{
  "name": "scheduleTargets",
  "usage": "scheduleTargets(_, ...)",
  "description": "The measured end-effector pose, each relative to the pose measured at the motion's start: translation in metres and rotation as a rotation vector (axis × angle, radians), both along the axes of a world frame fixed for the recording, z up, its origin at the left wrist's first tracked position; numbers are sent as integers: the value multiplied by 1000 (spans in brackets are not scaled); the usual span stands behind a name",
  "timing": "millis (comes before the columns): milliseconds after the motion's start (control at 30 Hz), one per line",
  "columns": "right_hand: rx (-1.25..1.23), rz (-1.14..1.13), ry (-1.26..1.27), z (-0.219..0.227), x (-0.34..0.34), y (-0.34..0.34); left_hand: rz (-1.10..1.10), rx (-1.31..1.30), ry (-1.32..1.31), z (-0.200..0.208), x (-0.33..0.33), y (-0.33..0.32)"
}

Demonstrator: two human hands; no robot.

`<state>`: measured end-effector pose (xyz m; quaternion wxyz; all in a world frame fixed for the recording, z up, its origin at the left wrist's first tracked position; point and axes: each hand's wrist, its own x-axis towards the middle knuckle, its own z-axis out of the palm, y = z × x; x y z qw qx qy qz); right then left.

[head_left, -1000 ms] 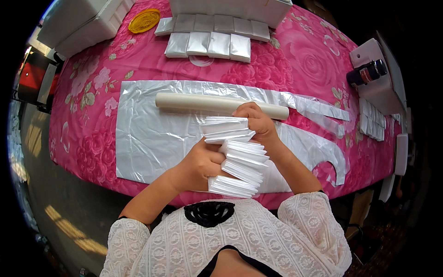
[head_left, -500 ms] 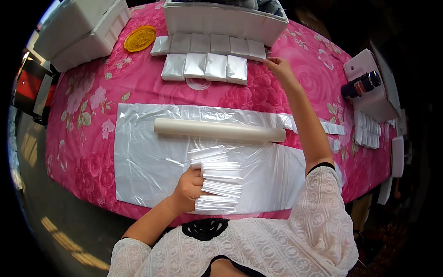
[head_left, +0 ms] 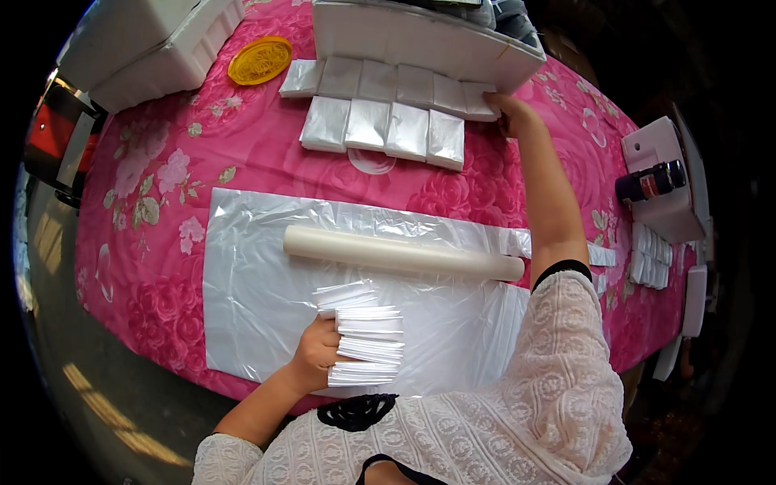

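My left hand [head_left: 314,357] is closed around several fanned bundles of folded white plastic bags [head_left: 368,347], just above a flat clear plastic sheet [head_left: 250,291]. Some fingers are hidden between the bundles. At the far side of the table, my right hand [head_left: 516,115] has its fingers bent against the end packet of folded plastic [head_left: 479,100] in the back row. Its fingertips are partly hidden, but they grip that packet's right edge. In front of this row lies a shorter row of silvery-white folded plastic packets [head_left: 406,129].
A long whitish roll [head_left: 404,253] lies across the sheet. Behind the packets stands a white foam box [head_left: 420,40], with a yellow dish of rubber bands [head_left: 260,61] to its left. More foam boxes [head_left: 153,65] stand far left. A dark bottle [head_left: 649,181] and small bundles [head_left: 650,257] are at right.
My right hand has moved slightly farther forward, from the end packet's near corner to its right edge. The view has shifted a little. My left hand still holds the bundles.
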<state>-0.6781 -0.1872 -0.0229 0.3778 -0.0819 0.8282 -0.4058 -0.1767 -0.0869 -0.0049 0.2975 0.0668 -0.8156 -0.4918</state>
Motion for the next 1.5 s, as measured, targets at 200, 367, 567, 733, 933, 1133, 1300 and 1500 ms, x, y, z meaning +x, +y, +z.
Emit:
scheduleTargets(200, -49, 32, 64, 10, 8, 16, -8, 10, 12, 8, -7, 0)
scheduleTargets(367, -498, 181, -46, 43, 43, 92, -8, 150, 56, 10, 3, 8)
scheduleTargets(567, -462, 185, -396, 72, 165, 263, 124, 39, -151, 16, 25, 29)
scheduleTargets(733, -361, -76, -387, 67, 201, 399, 109, -186, -150, 17, 33, 40)
scheduleTargets(933, -361, -247, -223, 76, 136, 545, 52, -166, -178, 36, 13, 78)
scheduleTargets(1133, -283, -453, -82, 56, 22, 622, -4, -225, -223, 54, -29, 131)
scheduleTargets(1300, -229, -499, 25, 25, -62, 633, -81, -311, -281, 60, -72, 152)
scheduleTargets(1500, -161, -382, 209, 0, -119, 635, -131, -341, -393, 57, -118, 161)
